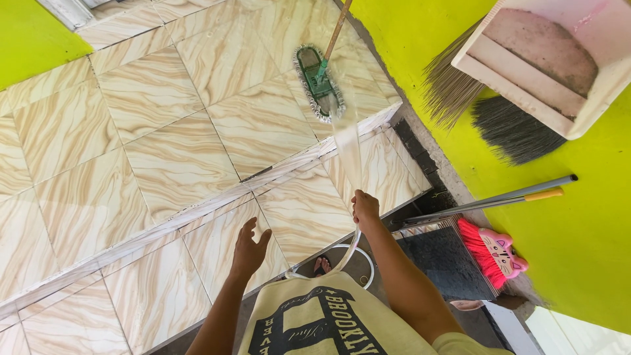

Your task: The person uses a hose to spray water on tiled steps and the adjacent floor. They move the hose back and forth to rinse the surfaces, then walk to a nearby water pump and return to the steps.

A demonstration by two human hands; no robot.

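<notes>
Cream marbled tiles [164,131] gleam — wet streak below green flat mop [319,82]; right hand [365,207] closed on a pouring bucket [342,253], left hand [250,246] open, empty; most floor looks unmopped.

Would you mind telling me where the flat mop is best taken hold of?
Probably by its wooden handle, from the wall side: the green flat mop lies head-down on the tiled floor, handle rising towards the top edge. Both the right hand and left hand are away from it.
</notes>
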